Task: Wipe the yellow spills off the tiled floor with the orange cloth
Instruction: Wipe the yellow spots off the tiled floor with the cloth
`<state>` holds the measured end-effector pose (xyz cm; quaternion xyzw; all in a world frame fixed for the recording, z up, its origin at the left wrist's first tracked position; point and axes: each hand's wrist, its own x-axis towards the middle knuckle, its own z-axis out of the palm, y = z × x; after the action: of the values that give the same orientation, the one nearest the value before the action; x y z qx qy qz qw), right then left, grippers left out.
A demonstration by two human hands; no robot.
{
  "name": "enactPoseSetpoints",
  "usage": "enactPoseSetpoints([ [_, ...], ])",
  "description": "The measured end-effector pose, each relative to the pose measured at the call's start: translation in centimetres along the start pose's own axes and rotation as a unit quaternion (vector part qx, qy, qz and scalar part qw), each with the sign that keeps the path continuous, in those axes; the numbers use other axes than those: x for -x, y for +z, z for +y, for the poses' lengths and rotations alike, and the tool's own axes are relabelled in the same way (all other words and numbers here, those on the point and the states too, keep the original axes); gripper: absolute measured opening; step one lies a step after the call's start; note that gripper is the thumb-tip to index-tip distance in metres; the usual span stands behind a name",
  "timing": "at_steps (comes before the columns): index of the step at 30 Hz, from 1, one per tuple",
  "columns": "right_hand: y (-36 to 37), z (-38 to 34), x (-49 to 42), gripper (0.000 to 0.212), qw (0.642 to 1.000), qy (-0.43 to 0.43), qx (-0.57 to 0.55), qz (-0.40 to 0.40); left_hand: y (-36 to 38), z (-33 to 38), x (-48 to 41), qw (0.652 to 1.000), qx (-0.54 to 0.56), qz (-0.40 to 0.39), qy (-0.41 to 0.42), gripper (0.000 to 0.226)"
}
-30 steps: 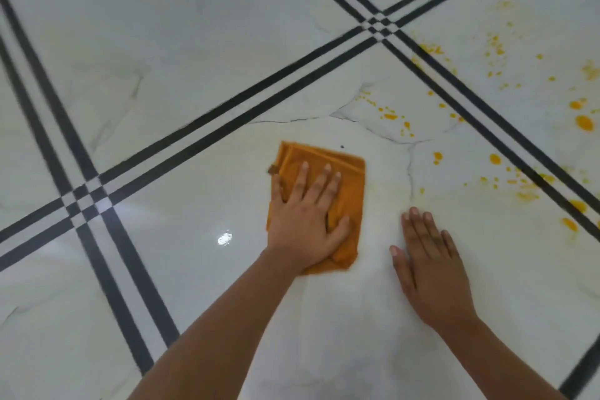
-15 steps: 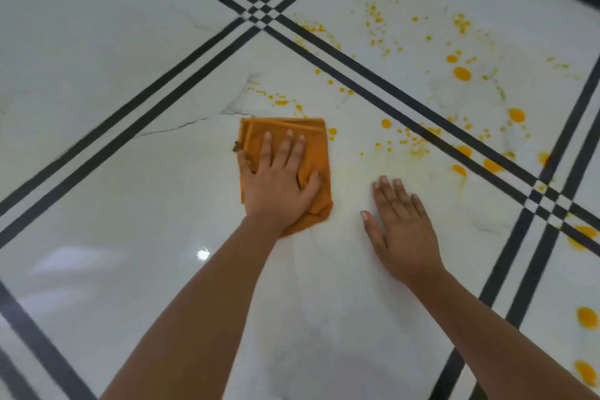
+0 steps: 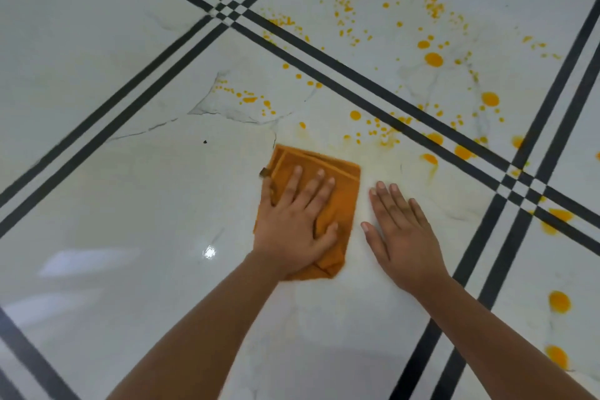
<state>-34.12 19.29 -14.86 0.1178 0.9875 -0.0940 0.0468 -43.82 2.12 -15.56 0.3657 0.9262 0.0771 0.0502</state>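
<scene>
Since half a second ago, the folded orange cloth (image 3: 344,201) has slid back toward the person and sideways, so it now lies just beside the right hand (image 3: 402,234) instead of apart from it. The drops that sat at its far edge now lie off it.

On my feed the left hand (image 3: 292,224) lies flat on the cloth, fingers straight and slightly spread, palm pressing it onto the white marble-look tiled floor (image 3: 130,204). The thumb rests in a crease near the cloth's near right corner. The right hand is flat on the bare tile right of the cloth, fingers straight and close together, holding nothing.

Beyond the cloth's far right corner I see a faint yellowish smear (image 3: 383,156). Farther beyond and to the right of the cloth, the yellow spills (image 3: 433,59) scatter as drops and blots on both sides of the paired black tile stripes (image 3: 357,84). More blots lie right of the right forearm. A small dark speck (image 3: 205,141) sits on the tile left of and beyond the cloth, and a bright glare spot (image 3: 208,252) shows left of the left wrist.
</scene>
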Motion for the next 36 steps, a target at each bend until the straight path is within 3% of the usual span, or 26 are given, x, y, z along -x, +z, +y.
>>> enactPoseSetpoints([
  [4,0.1,-0.5,-0.5,0.072,1.0,0.001,-0.012,0.0,-1.0,-2.0,-3.4,0.983,-0.003,0.019,-0.184,0.073],
  [9,0.2,-0.3,-1.1,0.071,1.0,-0.013,0.005,-0.004,-0.1,0.0,-0.8,1.0,-0.008,0.008,-0.011,0.068],
  [12,0.0,-0.1,-1.1,0.071,1.0,-0.016,-0.001,-0.003,-0.8,-0.9,-4.7,0.988,0.002,0.026,-0.154,0.071],
  [13,0.1,-0.1,-1.3,0.071,1.0,-0.016,-0.003,0.003,-0.5,-0.4,-4.5,0.985,0.012,0.034,-0.169,0.071],
  [16,0.0,-0.6,-2.6,0.07,1.0,-0.021,-0.008,0.011,0.3,0.4,-2.3,0.995,0.011,0.028,-0.092,0.069],
  [21,-0.3,-1.3,-3.8,0.071,0.999,-0.029,0.009,-0.033,-0.8,-3.4,-4.4,0.979,0.018,0.009,-0.205,0.073],
  [25,-1.6,-2.5,-4.1,0.083,0.997,-0.007,0.025,-0.066,-0.9,-3.3,-1.8,0.992,0.018,-0.016,-0.122,0.073],
  [28,-3.4,-4.2,-5.0,0.069,0.987,0.056,0.01,-0.15,-1.5,-3.8,-1.7,0.992,0.032,-0.032,-0.115,0.075],
  [30,-4.2,-5.3,-5.2,0.066,0.985,0.078,-0.006,-0.151,-1.5,-3.8,-1.9,0.993,0.028,-0.039,-0.108,0.076],
  [36,-3.5,-6.0,-6.9,0.067,0.99,0.031,-0.001,-0.137,-1.7,-5.6,-4.5,0.99,0.023,-0.023,-0.14,0.079],
])
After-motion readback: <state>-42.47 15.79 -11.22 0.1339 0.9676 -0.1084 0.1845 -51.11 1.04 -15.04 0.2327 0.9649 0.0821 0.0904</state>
